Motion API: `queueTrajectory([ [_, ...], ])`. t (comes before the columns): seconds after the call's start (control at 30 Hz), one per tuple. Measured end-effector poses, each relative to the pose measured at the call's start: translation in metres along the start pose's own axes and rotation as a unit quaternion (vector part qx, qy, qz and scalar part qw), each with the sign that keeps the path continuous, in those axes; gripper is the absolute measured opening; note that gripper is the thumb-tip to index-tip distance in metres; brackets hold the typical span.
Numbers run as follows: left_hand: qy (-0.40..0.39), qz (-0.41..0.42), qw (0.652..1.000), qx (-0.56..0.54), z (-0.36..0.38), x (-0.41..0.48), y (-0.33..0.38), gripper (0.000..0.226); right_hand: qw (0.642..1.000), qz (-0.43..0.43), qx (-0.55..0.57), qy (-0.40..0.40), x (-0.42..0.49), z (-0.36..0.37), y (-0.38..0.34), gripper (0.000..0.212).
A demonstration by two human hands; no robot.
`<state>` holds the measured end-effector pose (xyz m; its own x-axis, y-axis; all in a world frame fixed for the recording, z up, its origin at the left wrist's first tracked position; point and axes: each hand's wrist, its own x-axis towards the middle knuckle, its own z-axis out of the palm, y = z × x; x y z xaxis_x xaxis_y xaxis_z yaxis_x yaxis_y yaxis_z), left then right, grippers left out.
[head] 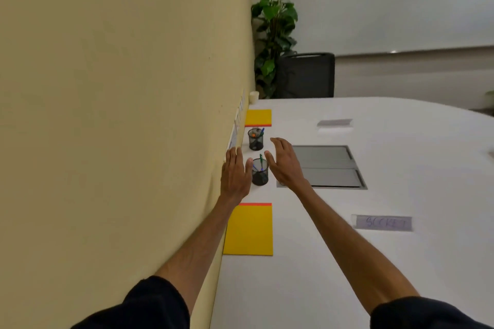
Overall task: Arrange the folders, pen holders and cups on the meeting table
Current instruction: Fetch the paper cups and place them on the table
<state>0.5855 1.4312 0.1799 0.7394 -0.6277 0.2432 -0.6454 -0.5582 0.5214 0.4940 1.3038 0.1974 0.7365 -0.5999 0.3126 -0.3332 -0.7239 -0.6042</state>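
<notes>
Both hands open, fingers spread, nothing gripped: left hand (235, 173) and right hand (284, 164) flank the near pen holder (259, 172), a black mesh cup with blue and green pens. Left thumb looks to touch or nearly touch its rim, cannot tell for sure; right palm sits just beside it on the right, small gap. Far pen holder (255, 139), same mesh type with orange and blue pens, stands just beyond, near the right fingertips but apart. Near yellow folder (250, 230) with a red edge strip lies flat on the white meeting table (347, 275) near the left edge, partly under the left forearm. Far yellow folder (258, 117) lies beyond the holders, same line along the left edge. A cream cup (254, 97) stands at the far left corner. Right of the hands, a grey recessed socket panel (326, 167) in the tabletop; a grey label (382, 222) nearer right, another label (334, 123) farther. Yellow wall (107, 115) on the left, plant (275, 40) and dark chair (307, 75) at the far end.
</notes>
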Motion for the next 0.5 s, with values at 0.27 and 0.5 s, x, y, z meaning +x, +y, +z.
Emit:
queueTrajectory([
  [0.27, 0.045, 0.070, 0.997, 0.002, -0.032, -0.015, 0.059, 0.059, 0.994, -0.008, -0.040, 0.104, -0.016, -0.087, -0.019, 0.054],
  [0.5, 0.015, 0.119, 0.993, -0.016, -0.044, -0.062, 0.115, 0.061, 0.982, 0.029, -0.082, 0.165, -0.073, -0.148, -0.006, 0.057],
])
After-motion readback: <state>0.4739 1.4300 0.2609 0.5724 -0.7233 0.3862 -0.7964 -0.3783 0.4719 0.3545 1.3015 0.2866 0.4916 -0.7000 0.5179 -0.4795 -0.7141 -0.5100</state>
